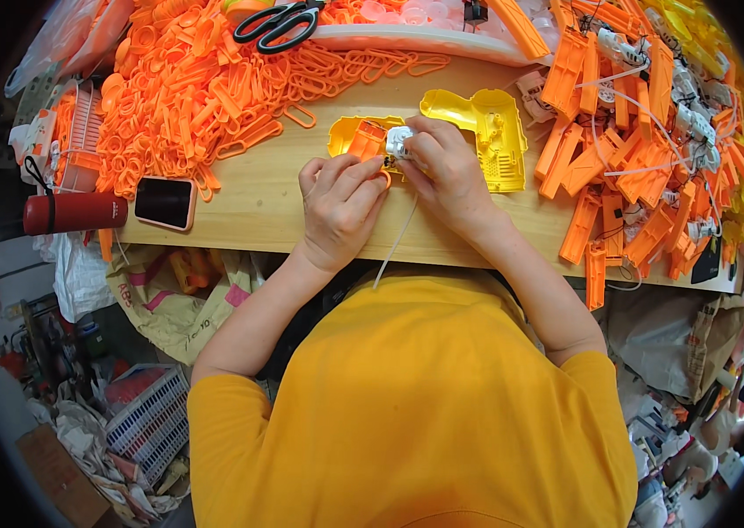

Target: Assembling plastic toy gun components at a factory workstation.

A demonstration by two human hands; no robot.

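Both hands work close together over the wooden table. My left hand (341,207) is closed, its fingertips at a small orange ring-shaped part (385,179). My right hand (448,172) pinches a white plastic mechanism (398,141), partly hidden by the fingers. Beneath them lies a yellow shell half (339,132) with an orange rectangular housing (367,139) in it. A thin white tube (398,242) hangs from between the hands toward the table's front edge. Just right of them a second yellow shell half (501,145) lies with its inside facing up.
Orange clips and loops (205,97) are heaped at left, with black-handled scissors (279,25) on top. A phone (165,203) and a red flask (75,214) are at the table's left edge. Orange housings with wires (627,150) pile up at right. A white tray (416,40) stands behind.
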